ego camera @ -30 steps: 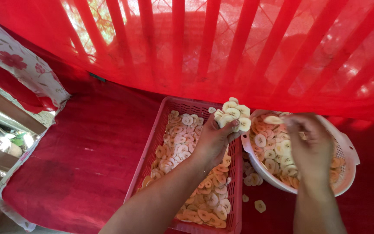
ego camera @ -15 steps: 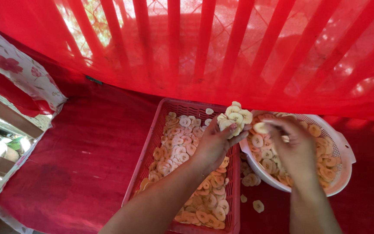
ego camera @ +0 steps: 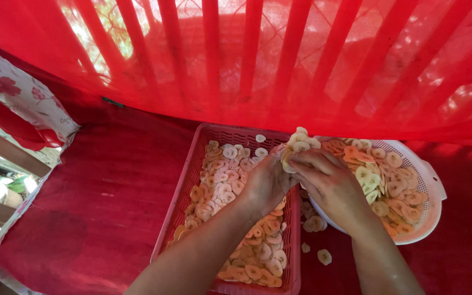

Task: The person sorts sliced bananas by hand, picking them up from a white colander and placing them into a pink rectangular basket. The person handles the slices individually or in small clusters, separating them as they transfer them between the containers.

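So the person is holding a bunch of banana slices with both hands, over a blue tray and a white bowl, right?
Not quite. The head view shows the tray is pink, not blue. The rest holds: the left hand and right hand are together around a bunch of banana slices, above the slatted tray and the white bowl, both filled with more slices.

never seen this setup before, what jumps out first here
Red floods everything: a red slatted screen fills the top and a red cloth covers the surface. At centre, the left hand and right hand meet over a clump of pale slices, between a pink rectangular basket and a round white colander, both holding slices.
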